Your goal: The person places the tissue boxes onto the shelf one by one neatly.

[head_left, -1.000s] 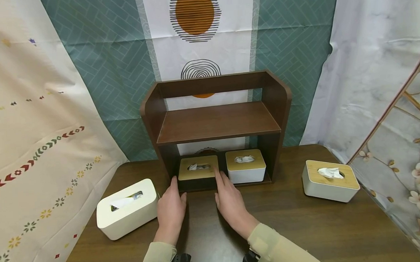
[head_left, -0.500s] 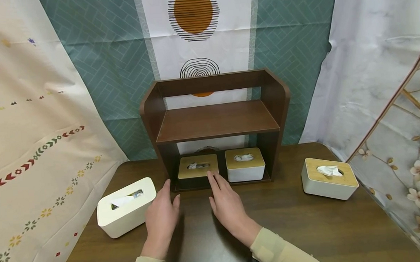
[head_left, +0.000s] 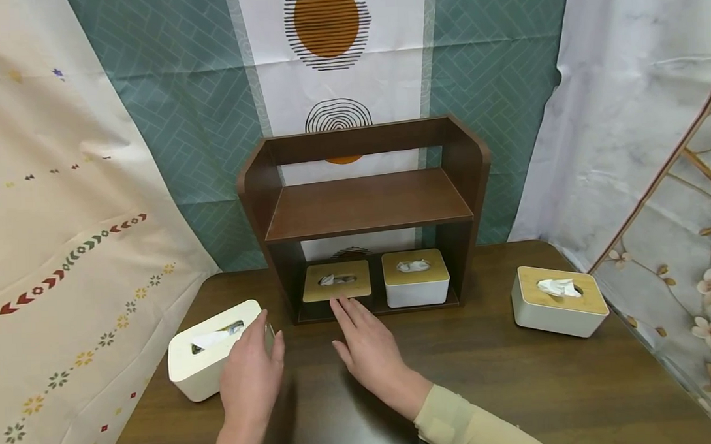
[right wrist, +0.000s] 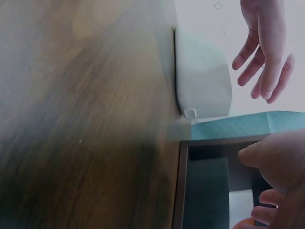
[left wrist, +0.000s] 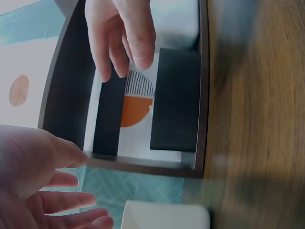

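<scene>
My left hand [head_left: 252,382] hovers over the table with fingers extended, overlapping the right end of an all-white tissue box [head_left: 186,358] in the head view. Nothing is in its grasp. My right hand [head_left: 368,346] is also unfurled and holds nothing. Its fingertips lie just in front of a black tissue box with a wooden lid [head_left: 317,289], which sits in the lower left of a brown two-tier shelf [head_left: 366,202]. Beside that box on the same tier stands a white tissue box with a wooden lid [head_left: 417,294]. The left wrist view shows the black box's dark side [left wrist: 176,105].
A longer white tissue box with a wooden lid [head_left: 549,316] rests on the right of the brown table [head_left: 502,374]. Patterned cloths, including a teal one [head_left: 170,124], hang behind and at both sides. The shelf's upper tier is bare wood.
Both hands have drawn back from the black tissue box. My left hand has moved left and nearer, to the white tissue box; my right hand has shifted slightly left and back.
</scene>
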The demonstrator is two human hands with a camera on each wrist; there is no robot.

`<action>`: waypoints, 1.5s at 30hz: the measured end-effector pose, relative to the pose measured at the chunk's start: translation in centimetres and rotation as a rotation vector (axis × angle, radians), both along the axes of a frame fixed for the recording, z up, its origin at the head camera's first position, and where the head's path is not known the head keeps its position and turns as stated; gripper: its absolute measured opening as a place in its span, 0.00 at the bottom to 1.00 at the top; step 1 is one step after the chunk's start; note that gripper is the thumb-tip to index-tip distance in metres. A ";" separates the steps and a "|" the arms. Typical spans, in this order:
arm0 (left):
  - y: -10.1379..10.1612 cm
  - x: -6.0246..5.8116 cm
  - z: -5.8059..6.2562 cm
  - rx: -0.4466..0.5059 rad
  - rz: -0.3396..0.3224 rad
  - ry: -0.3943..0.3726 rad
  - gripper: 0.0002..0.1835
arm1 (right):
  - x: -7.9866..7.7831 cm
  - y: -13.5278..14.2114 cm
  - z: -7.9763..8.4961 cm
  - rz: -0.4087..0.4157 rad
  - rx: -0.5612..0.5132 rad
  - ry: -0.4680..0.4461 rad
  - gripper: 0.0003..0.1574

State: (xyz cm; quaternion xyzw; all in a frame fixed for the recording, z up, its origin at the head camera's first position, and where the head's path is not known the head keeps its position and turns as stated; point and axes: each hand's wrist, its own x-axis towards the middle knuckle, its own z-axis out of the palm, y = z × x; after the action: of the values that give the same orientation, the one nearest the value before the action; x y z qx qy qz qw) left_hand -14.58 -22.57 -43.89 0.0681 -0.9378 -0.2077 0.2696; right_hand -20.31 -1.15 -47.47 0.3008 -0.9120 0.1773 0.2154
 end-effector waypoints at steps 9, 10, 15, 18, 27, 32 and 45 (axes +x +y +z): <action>-1.6 1.0 -0.3 -0.065 0.029 0.194 0.25 | 0.4 -1.4 0.5 0.042 0.026 -0.031 0.46; -1.9 1.0 -0.3 -0.074 0.025 0.215 0.25 | 0.5 -1.6 0.6 0.047 0.028 -0.036 0.46; -3.2 1.3 -0.5 -0.108 0.043 0.235 0.24 | 0.7 -2.5 0.7 0.074 0.044 -0.045 0.46; -3.9 1.6 -0.7 -0.106 0.077 0.202 0.25 | 0.8 -3.0 0.7 0.083 0.048 -0.038 0.46; -6.2 2.4 -1.2 -0.101 0.135 0.177 0.28 | 0.9 -4.6 0.7 0.108 0.056 -0.023 0.46; -7.2 3.0 -1.2 -0.082 0.164 0.111 0.29 | 0.9 -5.3 0.6 0.119 0.061 -0.036 0.46; -10.1 4.2 -1.5 0.016 0.217 0.012 0.33 | 0.9 -7.4 0.2 0.169 0.035 -0.105 0.48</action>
State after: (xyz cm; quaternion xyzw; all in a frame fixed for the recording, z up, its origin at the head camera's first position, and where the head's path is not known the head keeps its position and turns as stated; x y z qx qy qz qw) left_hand -10.36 -32.63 -45.42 0.1701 -0.9217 -0.1853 0.2953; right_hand -19.41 -8.55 -47.24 0.3706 -0.8963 0.1946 0.1464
